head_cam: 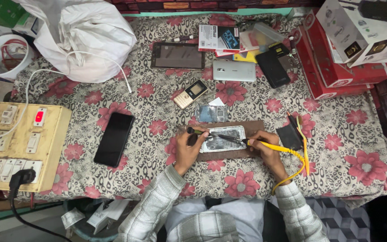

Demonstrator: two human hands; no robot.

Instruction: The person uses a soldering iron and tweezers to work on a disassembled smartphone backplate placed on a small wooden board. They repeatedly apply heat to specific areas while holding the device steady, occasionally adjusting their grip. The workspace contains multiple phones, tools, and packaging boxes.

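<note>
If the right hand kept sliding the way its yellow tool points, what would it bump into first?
The right hand aims its yellow soldering iron leftward over the opened phone. Going on, it would probably meet the left hand and its dark-handled tool, though depth is unclear.

A table covered by a leopard-and-red-flower cloth point(346, 134) carries a brown work mat point(229, 154) near its front edge. On the cloth also lie a black smartphone point(114, 139), a gold keypad phone point(190, 94), a dark tablet point(178, 56), a silver phone point(234, 71), a white bag point(83, 36) and 2 red boxes point(332, 74). A yellowed switchboard point(23, 145) sits at its left edge.
</note>
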